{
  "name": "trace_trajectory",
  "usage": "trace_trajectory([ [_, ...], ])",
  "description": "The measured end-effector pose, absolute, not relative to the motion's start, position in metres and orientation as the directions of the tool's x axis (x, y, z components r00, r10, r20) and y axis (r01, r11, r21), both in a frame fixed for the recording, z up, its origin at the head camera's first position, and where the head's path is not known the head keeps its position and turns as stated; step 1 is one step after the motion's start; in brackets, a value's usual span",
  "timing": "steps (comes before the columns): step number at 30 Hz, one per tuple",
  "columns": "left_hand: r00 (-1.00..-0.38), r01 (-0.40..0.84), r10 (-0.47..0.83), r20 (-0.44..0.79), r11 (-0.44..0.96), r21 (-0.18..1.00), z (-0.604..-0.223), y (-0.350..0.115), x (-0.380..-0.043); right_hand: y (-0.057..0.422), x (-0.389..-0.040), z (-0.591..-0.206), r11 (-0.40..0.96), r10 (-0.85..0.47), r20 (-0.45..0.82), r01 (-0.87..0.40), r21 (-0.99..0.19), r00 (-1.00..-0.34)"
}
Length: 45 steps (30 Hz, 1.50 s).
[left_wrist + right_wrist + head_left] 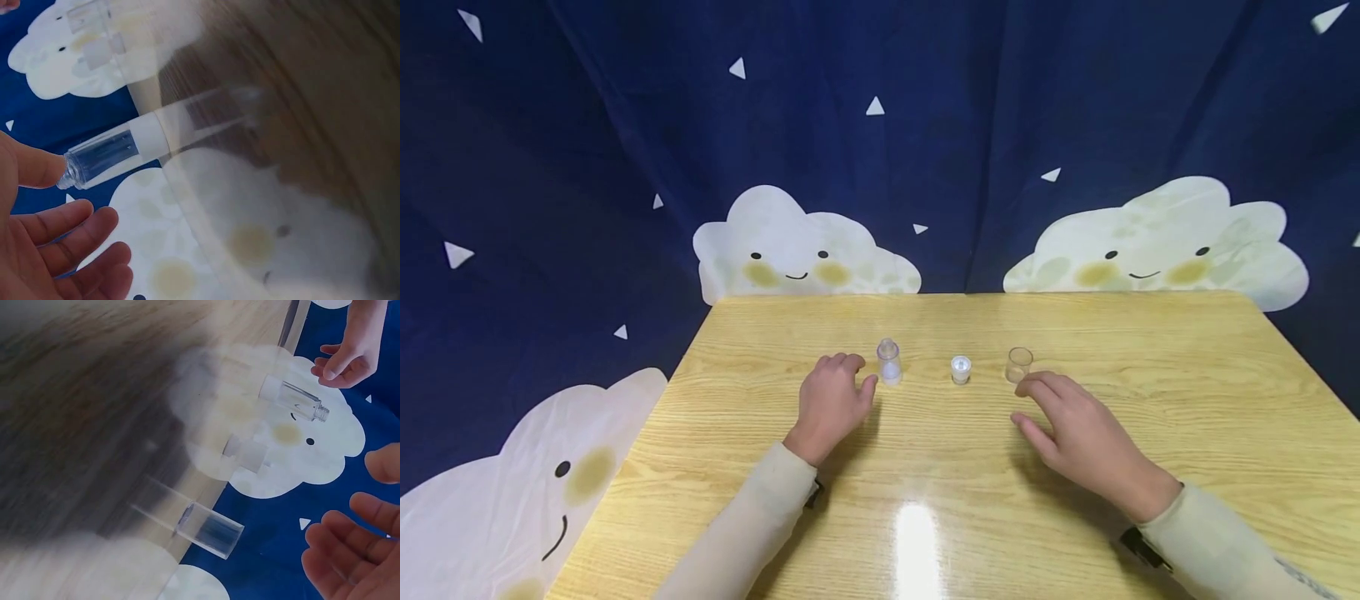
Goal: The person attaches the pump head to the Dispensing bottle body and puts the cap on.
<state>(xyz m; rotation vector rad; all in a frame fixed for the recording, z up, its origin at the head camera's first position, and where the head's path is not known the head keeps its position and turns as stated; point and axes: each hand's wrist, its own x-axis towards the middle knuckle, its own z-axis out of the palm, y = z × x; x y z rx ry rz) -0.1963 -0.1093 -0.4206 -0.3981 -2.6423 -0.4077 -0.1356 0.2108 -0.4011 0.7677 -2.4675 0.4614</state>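
A clear bottle with a threaded neck and a white lower part (890, 364) stands upright on the table. My left hand (837, 398) is just left of it, thumb and fingers apart, holding nothing. In the left wrist view the thumb overlaps the neck of the bottle (112, 153); whether it touches, I cannot tell. A small white pump or cap piece (960, 369) stands between the two hands. Farther right is a clear open cylinder, like a cap (1018, 365). Beside its near right side hovers my right hand (1078, 429), fingers loosely bent with nothing in them.
The glossy wooden table (970, 467) reflects a bright light near its front. Behind and to the left hangs a dark blue curtain (850, 150) with white clouds and triangles. The table's back edge meets this curtain.
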Motion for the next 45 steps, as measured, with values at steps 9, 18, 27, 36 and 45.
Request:
trace_trajectory([
  [9,-0.894,0.320,0.215,0.394,0.921,0.222,-0.424,-0.110,-0.202,0.212,-0.135,-0.404,0.768,-0.392,0.535,-0.586,-0.257,-0.748],
  [18,-0.938,0.302,0.225,0.263,0.904,0.303,-0.423,-0.110,-0.208,0.208,-0.131,-0.403,0.744,-0.360,0.468,-0.551,-0.379,-0.807],
  [27,-0.976,0.215,0.184,0.113,0.878,0.427,-0.426,-0.105,-0.218,0.207,-0.130,-0.404,0.739,-0.367,0.465,-0.556,-0.381,-0.806],
  [36,-0.978,0.165,0.207,-0.040,0.870,0.464,-0.426,-0.097,-0.222,0.213,-0.127,-0.405,0.751,-0.370,0.468,-0.555,-0.357,-0.802],
  [45,-0.972,0.113,0.206,-0.111,0.828,0.549,-0.415,-0.102,-0.233,0.206,-0.130,-0.404,0.744,-0.391,0.458,-0.567,-0.354,-0.799],
])
